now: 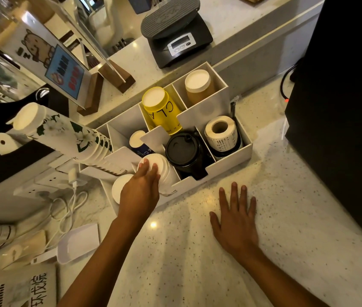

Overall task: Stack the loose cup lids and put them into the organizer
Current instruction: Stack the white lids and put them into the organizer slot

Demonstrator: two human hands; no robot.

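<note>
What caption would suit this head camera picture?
Left hand presses a white lid stack into the organizer beside black lids; right hand rests flat on the counter.

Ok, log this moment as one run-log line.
left hand on white lid stack in organizer | right hand flat on counter

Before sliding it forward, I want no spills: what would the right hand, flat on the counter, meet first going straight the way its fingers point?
Probably the white organizer's front wall; depth is unclear.
</note>
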